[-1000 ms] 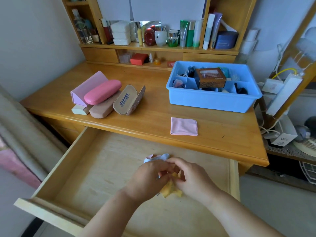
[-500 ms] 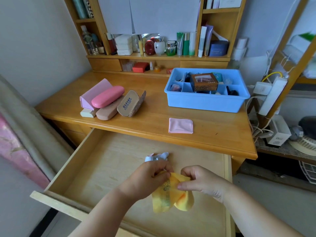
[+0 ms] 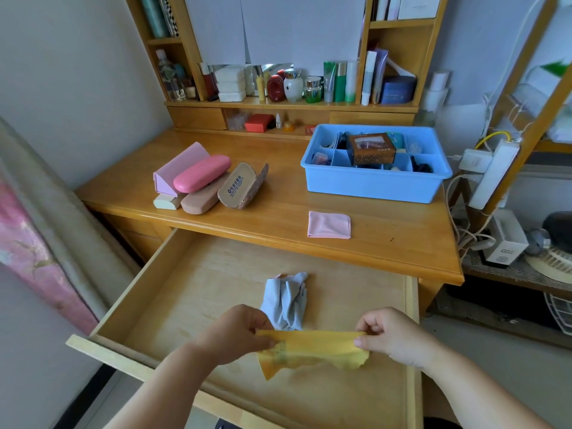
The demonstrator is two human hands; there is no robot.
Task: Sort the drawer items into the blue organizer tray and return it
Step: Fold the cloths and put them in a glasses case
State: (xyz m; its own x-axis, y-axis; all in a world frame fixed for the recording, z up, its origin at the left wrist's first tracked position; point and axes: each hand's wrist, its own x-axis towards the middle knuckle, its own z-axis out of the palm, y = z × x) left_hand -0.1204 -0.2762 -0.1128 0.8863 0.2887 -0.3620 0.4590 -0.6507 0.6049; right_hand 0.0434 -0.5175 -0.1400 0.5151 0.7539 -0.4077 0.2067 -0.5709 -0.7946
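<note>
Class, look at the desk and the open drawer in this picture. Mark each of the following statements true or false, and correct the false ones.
1. Both hands hold the yellow cloth stretched between them. True: left hand, right hand.
2. The pink cloth lies inside the drawer. False: it lies folded on the desk top.
3. A crumpled blue-grey cloth lies in the drawer. True.
4. The blue organizer tray sits in the drawer. False: it stands on the desk.
5. The brown box rests in the tray. True.

Blue print inside open glasses case (image 3: 236, 188) lid, too small to read, no other legible text
</note>
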